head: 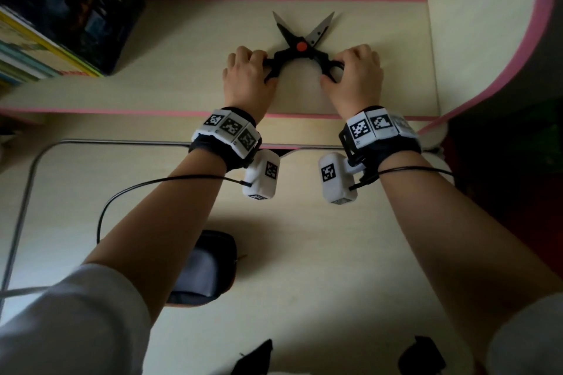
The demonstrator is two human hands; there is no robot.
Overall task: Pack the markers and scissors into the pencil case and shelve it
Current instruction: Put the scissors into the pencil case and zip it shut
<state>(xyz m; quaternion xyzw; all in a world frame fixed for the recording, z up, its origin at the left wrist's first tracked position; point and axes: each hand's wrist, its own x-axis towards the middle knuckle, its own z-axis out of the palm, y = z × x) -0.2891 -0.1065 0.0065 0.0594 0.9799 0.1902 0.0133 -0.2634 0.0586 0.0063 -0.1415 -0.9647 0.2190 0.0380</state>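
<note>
pencil case (204,271) on desk, hands gripping open scissors (301,42)

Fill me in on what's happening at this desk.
A person grips the black scissors, blades spread wide, on the pink-edged shelf: the left hand on one handle, the right hand on the other. The dark pencil case lies on the desk below, under the left forearm. No markers show.

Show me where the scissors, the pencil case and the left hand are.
scissors (301,46): head view, on the red pivot screw.
pencil case (203,271): head view, on its dark top.
left hand (245,74): head view, on its back.
</note>
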